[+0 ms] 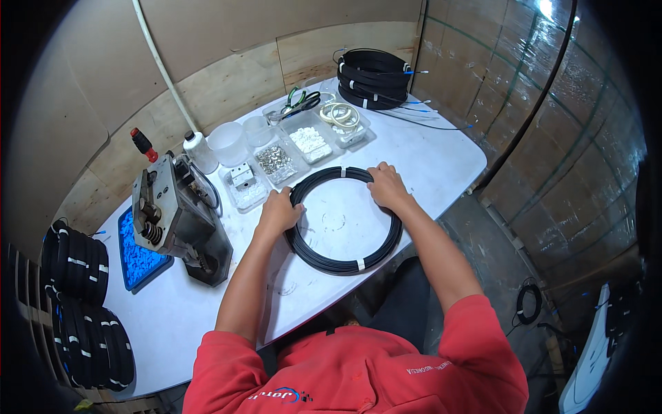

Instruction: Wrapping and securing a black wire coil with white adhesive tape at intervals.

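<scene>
A coil of black cable (316,261), bound with white tape at its far and near sides, lies on the white table in front of me. My left hand (278,212) is closed round the coil's left side, fingers curled over its outer edge. On the upper right of the ring, my right hand (387,186) grips it with the thumb toward the inside. Parts of the cable under both palms are hidden. Just beyond the coil stand a clear tray of small metal parts (276,162) and a tray of white pieces (310,143).
A metal hand press (183,221) stands at left beside a blue tray of small blue parts (143,252). Finished-looking black coils are stacked at far left (86,345) and at the back (374,76). Scissors (303,103), a white bottle (200,153) and round tubs line the table's back.
</scene>
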`<state>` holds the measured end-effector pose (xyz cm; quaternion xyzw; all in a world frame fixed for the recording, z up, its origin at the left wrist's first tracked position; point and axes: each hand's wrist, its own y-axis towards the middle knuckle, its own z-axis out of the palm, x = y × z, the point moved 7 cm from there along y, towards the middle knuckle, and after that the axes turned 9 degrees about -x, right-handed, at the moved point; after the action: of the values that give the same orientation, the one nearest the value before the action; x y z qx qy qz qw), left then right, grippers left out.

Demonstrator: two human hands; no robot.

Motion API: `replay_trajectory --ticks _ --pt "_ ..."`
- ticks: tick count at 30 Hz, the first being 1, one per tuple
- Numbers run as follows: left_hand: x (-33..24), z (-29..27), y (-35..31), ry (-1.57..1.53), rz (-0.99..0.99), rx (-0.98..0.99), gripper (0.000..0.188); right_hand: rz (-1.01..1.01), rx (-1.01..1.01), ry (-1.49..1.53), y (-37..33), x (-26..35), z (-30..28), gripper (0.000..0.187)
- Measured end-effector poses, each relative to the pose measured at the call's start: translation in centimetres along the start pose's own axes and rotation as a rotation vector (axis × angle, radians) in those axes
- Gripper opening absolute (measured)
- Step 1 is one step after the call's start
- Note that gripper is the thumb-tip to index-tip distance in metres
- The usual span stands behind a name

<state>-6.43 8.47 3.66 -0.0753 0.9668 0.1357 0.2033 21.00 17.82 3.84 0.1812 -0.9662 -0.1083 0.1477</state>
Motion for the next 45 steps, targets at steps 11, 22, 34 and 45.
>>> replay_trajectory --ticks 11,22,34,45 --pt "-1.2 -0.8 2.4 0.153 -0.029 0.092 0.046 -0.074 -0.212 0.003 0.8 0.2 0.4 0.024" --pt "-6.1 0.3 4.1 0.292 0.164 0.288 0.044 -0.547 -0.072 -0.017 4.1 2.1 0.9 0.028" --pt "-6.2 2.1 4.9 0.272 0.24 0.095 0.02 -0.86 -0.067 0.042 5.4 6.0 2.6 0.028" --pt "-5.0 1.6 5.0 0.267 0.199 0.042 0.028 -0.798 -0.059 -0.017 5.4 6.5 3.1 0.03"
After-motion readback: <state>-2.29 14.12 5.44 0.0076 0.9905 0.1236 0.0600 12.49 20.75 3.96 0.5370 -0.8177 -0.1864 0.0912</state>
